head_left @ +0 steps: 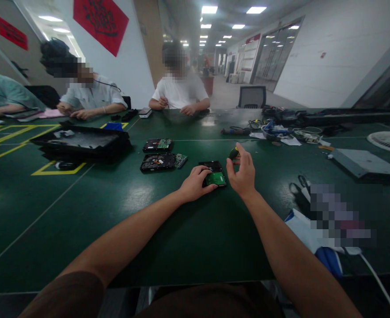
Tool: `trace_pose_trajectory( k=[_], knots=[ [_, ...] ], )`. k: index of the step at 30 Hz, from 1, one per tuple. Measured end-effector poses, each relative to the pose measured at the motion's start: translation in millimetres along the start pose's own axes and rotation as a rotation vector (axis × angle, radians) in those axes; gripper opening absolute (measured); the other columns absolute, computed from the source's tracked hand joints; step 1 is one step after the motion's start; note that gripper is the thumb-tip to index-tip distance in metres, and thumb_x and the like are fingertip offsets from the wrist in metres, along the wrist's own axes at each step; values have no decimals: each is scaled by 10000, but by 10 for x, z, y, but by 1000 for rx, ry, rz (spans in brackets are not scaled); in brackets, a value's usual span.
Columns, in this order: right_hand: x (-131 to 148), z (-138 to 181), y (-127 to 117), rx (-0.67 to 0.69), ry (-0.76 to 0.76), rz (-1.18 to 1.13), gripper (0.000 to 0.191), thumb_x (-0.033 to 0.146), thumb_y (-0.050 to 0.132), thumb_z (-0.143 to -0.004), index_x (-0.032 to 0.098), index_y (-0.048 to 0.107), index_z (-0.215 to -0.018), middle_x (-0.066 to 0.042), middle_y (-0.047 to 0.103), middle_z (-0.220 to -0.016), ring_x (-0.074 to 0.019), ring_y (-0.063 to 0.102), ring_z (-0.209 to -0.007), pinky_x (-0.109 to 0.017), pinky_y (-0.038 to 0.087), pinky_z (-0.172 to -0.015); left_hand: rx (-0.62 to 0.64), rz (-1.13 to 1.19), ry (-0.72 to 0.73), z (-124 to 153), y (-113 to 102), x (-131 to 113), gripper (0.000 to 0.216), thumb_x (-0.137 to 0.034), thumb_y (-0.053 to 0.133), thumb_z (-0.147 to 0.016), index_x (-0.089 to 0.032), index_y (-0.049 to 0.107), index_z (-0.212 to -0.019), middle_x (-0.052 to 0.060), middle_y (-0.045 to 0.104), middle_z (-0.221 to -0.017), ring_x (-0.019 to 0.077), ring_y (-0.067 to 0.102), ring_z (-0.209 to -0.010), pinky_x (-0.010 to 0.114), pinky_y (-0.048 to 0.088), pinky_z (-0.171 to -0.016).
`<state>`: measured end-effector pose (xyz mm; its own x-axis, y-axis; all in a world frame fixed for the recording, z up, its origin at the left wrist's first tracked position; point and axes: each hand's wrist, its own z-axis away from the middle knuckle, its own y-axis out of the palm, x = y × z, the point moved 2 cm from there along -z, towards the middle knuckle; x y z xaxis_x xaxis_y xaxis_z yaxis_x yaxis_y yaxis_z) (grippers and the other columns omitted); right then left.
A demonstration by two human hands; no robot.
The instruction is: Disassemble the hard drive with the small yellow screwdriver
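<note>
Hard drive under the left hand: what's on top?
A green circuit board shows on the near part of the hard drive. The left hand rests over its left side; whatever the fingers cover can't be seen.

Surface (pixel 168 247) was dark green and glossy, with yellow tape (pixel 54 172) at left. Black trays (pixel 125 140) stood stacked near the tape. Two hard drives (pixel 153 163) lay one behind the other, small circuit board (pixel 180 160) beside the nearer. Green-boarded drive (pixel 217 178) lay centrally; flat metal box (pixel 367 162), right.
</note>
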<state>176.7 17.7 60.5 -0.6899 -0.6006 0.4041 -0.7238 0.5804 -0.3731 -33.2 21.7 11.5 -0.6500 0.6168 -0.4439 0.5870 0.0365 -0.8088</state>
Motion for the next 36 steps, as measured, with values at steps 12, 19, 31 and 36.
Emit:
trace_pose_trajectory(
  k=[12, 19, 31, 36],
  knots=[
    [-35, 20, 21, 43, 3, 23, 589, 340, 486, -1049, 279, 335, -1615, -148, 609, -1423, -275, 696, -1078, -532, 640, -937, 2, 25, -12, 1, -12, -4, 594, -565, 729, -895, -241, 602, -1376, 129, 528, -1457, 333, 461, -1424, 533, 442, -1199],
    [-10, 10, 10, 23, 21, 19, 589, 378, 541, -1033, 271, 379, -1588, -142, 639, -1316, -267, 688, -1022, -500, 663, -861, 7, 21, -17, 4, -11, -16, 594, -567, 729, -896, -239, 603, -1375, 131, 523, -1466, 333, 453, -1432, 526, 443, -1200],
    [-6, 22, 18, 14, 20, 16, 592, 359, 527, -1038, 279, 361, -1600, -144, 633, -1318, -254, 699, -983, -493, 666, -855, 10, 17, -13, 6, -15, -11, 613, -584, 711, -904, -224, 593, -1386, 140, 522, -1466, 339, 449, -1432, 533, 439, -1201],
    [-2, 22, 16, 17, 12, 6, 591, 346, 508, -1045, 286, 343, -1610, -143, 614, -1361, -253, 701, -1007, -505, 651, -910, 10, 23, -17, 1, -11, -9, 604, -581, 720, -898, -237, 600, -1379, 134, 526, -1464, 338, 455, -1428, 538, 437, -1202]
  ],
)
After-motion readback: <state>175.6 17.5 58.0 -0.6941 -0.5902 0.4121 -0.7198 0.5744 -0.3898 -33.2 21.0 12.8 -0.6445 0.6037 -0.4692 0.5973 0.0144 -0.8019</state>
